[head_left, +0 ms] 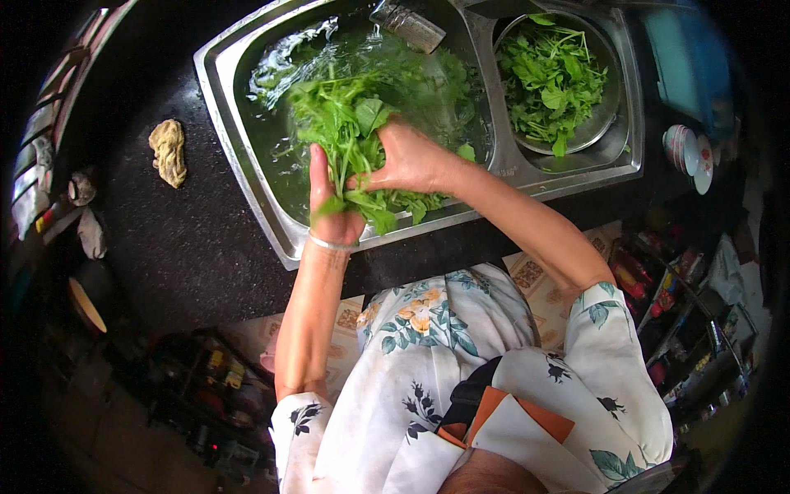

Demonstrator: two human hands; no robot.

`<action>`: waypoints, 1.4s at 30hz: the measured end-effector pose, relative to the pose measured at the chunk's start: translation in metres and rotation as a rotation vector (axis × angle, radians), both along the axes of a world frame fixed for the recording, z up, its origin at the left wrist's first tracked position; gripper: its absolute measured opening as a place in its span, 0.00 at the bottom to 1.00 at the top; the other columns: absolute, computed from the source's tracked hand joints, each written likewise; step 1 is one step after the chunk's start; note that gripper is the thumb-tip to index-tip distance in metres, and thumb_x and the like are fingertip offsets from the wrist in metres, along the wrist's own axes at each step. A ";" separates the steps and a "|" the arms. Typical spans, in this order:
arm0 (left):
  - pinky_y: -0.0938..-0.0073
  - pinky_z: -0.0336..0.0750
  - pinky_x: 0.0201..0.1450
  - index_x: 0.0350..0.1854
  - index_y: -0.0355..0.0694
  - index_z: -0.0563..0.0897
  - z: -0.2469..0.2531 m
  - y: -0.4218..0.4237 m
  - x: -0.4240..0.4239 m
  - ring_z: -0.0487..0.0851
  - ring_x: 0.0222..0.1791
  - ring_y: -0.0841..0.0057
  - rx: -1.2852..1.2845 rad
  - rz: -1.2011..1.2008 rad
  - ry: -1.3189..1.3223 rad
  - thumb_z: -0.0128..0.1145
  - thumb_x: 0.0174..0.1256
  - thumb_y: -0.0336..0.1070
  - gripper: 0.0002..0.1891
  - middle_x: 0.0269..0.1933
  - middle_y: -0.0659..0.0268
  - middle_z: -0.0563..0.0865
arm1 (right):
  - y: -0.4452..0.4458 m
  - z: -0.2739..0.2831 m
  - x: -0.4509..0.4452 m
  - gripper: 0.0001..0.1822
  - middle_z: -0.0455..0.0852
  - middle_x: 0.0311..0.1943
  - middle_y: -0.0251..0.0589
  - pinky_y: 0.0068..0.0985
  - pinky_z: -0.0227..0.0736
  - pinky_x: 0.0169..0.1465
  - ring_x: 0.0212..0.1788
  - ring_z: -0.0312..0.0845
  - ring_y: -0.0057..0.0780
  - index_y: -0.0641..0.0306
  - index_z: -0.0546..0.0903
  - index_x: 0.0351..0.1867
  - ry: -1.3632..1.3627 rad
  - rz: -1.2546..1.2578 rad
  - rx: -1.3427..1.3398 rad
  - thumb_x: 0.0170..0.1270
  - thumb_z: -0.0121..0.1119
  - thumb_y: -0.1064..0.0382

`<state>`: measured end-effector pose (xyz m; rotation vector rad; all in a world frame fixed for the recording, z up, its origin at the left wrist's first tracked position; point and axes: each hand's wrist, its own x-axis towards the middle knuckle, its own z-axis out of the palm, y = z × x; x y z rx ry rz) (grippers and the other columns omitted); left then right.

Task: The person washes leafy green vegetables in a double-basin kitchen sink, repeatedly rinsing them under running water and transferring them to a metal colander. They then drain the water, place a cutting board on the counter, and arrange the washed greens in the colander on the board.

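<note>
A bunch of leafy greens (339, 123) is held between both hands over the large water-filled basin of a steel double sink (247, 179). My left hand (330, 204) wears a bangle at the wrist and supports the stems near the basin's front edge. From the right, my right hand (401, 157) grips the same bunch, its thumb across the stems; some of its fingers are hidden by leaves. More greens (450, 80) lie in the rippling water behind. In the smaller basin at the right, a round metal bowl (608, 123) holds further greens (555, 80).
The faucet (410, 28) reaches over the large basin from the back. A crumpled yellowish cloth or sponge (168, 152) lies on the dark speckled countertop (203, 247) at the left. Patterned bowls (681, 148) stand right of the sink, near a blue container (691, 68).
</note>
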<state>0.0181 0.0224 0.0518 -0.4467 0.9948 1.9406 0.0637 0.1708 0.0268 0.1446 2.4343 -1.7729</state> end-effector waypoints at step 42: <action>0.73 0.72 0.29 0.47 0.39 0.79 -0.017 -0.038 0.019 0.77 0.28 0.73 -0.149 0.234 -0.093 0.57 0.64 0.38 0.12 0.38 0.61 0.82 | 0.248 -0.030 0.101 0.38 0.57 0.69 0.56 0.62 0.55 0.61 0.68 0.54 0.57 0.63 0.71 0.61 -0.832 -0.389 1.126 0.50 0.70 0.48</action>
